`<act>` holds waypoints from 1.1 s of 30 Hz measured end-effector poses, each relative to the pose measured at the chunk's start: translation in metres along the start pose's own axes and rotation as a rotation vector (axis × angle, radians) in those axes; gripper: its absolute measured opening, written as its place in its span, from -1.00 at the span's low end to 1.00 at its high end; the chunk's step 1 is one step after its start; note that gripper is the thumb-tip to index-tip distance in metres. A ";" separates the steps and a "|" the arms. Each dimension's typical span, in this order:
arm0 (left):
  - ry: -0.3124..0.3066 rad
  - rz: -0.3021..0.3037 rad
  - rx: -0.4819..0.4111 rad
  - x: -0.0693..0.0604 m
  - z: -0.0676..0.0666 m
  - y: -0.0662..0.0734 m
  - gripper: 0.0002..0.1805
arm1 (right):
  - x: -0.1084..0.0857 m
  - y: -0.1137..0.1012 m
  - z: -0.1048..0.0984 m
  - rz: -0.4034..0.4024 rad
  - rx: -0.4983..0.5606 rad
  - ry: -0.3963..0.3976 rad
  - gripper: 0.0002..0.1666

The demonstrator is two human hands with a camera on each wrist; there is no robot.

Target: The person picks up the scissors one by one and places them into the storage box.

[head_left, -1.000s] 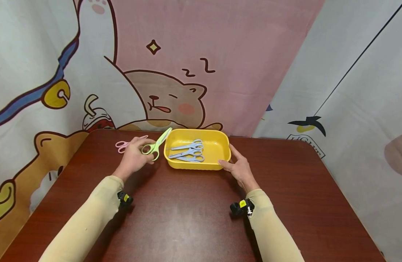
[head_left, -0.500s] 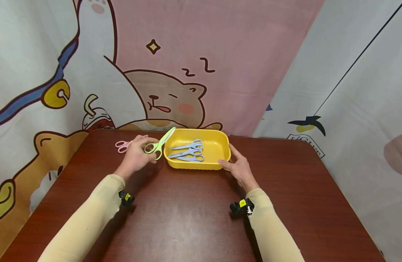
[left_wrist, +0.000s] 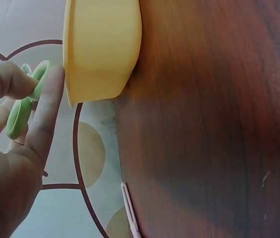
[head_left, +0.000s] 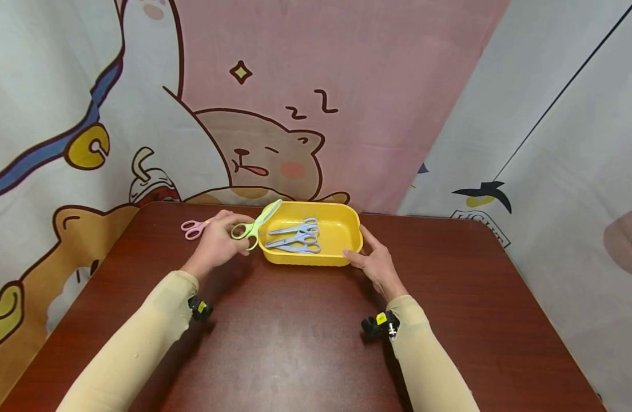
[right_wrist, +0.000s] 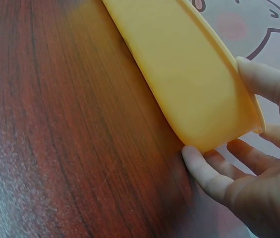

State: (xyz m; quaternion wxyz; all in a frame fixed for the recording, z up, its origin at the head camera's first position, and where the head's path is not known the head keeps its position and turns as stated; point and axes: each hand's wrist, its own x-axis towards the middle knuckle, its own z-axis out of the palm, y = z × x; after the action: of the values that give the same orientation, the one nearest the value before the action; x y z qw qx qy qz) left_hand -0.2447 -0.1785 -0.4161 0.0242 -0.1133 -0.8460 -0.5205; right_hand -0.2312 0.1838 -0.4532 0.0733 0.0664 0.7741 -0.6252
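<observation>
My left hand pinches light green scissors by the handles. Their blades slant up and right over the left end of a yellow plastic tray. In the left wrist view, thumb and fingers meet on the green handle, apart from the tray's wall. Three blue scissors lie in the tray, handles to the right. My right hand holds the tray's right end. In the right wrist view its thumb is on the rim and other fingers touch the lower corner of the wall.
Pink scissors lie on the brown table left of the tray, partly hidden behind my left hand. A printed cloth hangs just past the table's back edge. Each wrist wears a small black camera.
My left hand has moved slightly right with the green scissors, so their blades now reach over the tray's left rim. The right hand and the tray stay in place.
</observation>
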 end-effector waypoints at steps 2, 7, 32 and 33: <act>-0.009 -0.007 -0.002 0.001 0.000 0.001 -0.52 | 0.000 0.000 0.000 -0.002 0.005 0.001 0.09; -0.027 -0.017 -0.009 0.002 0.000 0.003 -0.52 | 0.000 0.000 -0.001 -0.007 0.009 0.003 0.07; -0.100 0.012 0.028 0.012 -0.004 0.018 -0.53 | 0.000 0.000 0.000 -0.004 0.011 -0.001 0.09; -0.104 0.016 0.024 0.012 -0.004 0.018 -0.53 | 0.000 0.001 0.000 -0.004 0.011 0.000 0.09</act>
State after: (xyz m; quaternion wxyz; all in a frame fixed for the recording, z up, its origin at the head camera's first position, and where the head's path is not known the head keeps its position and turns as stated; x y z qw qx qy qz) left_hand -0.2530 -0.1716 -0.3964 -0.0141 -0.1464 -0.8514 -0.5035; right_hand -0.2312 0.1842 -0.4540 0.0715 0.0654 0.7707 -0.6297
